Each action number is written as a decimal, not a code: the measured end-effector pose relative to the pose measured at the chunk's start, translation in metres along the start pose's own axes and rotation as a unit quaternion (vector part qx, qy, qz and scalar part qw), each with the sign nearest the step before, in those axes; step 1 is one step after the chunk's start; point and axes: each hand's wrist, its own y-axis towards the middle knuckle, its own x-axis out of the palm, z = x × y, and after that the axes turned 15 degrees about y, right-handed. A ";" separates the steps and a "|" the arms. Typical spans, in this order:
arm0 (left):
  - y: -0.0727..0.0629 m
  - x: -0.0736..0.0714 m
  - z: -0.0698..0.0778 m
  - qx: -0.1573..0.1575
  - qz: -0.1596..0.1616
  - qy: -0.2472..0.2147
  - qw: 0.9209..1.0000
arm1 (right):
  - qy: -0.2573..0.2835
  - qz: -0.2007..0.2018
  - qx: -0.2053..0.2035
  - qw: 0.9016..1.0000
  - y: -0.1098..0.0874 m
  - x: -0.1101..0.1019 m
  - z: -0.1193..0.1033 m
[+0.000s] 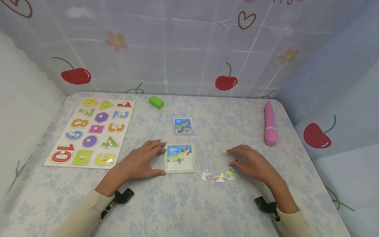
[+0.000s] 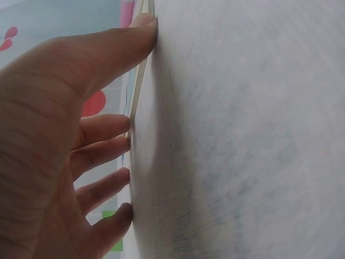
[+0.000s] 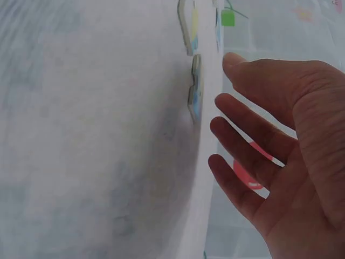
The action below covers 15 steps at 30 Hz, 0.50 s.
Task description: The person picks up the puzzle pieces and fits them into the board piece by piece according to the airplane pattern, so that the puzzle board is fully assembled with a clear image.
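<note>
My left hand (image 1: 142,160) rests beside a square puzzle tray (image 1: 193,164), its thumb and fingertips touching the tray's left edge. Inside the tray, an airplane picture (image 1: 174,151) is partly assembled, with a white area along the bottom. To the right of the tray lie several loose jigsaw pieces (image 1: 206,175). My right hand (image 1: 256,164) hovers over this group with fingers spread and nothing between them. In the right wrist view, one jigsaw piece (image 3: 195,89) lies on the table close to the thumb. A small airplane picture card (image 1: 183,126) sits behind the tray.
A board of number and shape pieces (image 1: 125,110) lies at the left. Near the back edge is a green block (image 1: 156,102). At the right lies a pink, wand-shaped object (image 1: 270,126). A printed curtain (image 1: 177,49) hangs behind the patterned table (image 1: 177,210).
</note>
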 end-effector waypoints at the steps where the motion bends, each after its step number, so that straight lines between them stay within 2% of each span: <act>1: 0.000 0.000 0.000 0.000 0.000 0.000 1.000 | 0.000 -0.004 0.001 1.000 -0.001 0.000 0.001; 9: 0.000 0.000 0.000 0.001 0.001 0.001 1.000 | 0.005 -0.013 -0.003 1.000 -0.009 -0.002 0.010; 15: -0.001 -0.001 0.000 0.008 0.010 -0.001 1.000 | 0.011 -0.019 0.009 1.000 -0.016 -0.003 0.015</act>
